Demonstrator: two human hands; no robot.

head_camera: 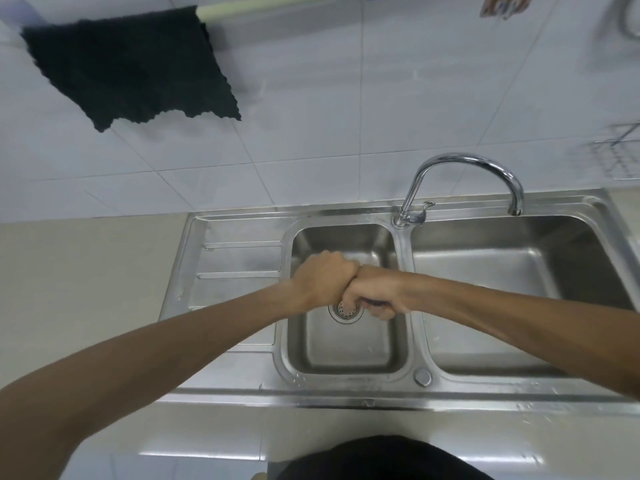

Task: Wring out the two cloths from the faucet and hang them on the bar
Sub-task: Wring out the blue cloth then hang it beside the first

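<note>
A black cloth (135,69) hangs over the pale bar (263,5) at the top left of the tiled wall. Above the small left basin (346,351), my left hand (323,280) and my right hand (375,292) press together, both fisted. A thin dark strip of a second cloth (375,302) shows under my right fingers; the rest of it is hidden inside the two fists. The chrome faucet (464,168) arches over the large right basin with nothing hanging on it and no water running.
The steel sink has a drain strainer (346,310) just below my hands, a ribbed drainboard (239,271) on the left and a wide right basin (502,289). A beige counter (83,289) lies to the left. A wire rack (620,157) is on the wall at right.
</note>
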